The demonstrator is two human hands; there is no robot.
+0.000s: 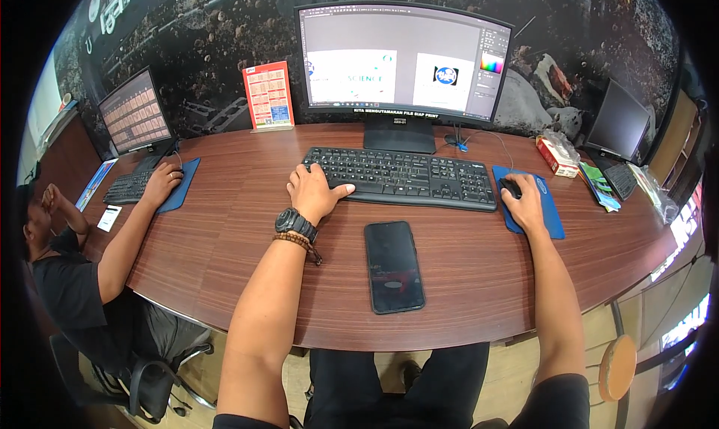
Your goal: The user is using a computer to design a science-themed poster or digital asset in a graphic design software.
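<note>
My left hand rests on the left end of a black keyboard, fingers spread over the keys and thumb stretched along its front edge. It holds nothing, and a black watch and a beaded bracelet circle that wrist. My right hand is curled over a black computer mouse on a blue mouse pad. Behind the keyboard stands a curved monitor, showing design software with two white pages. A dark smartphone lies flat on the wooden desk between my forearms.
At the left a co-worker sits with one hand on another blue pad, before a second monitor. A red-and-white calendar stands beside my monitor. Toward the right are a red-and-white box and a dark screen.
</note>
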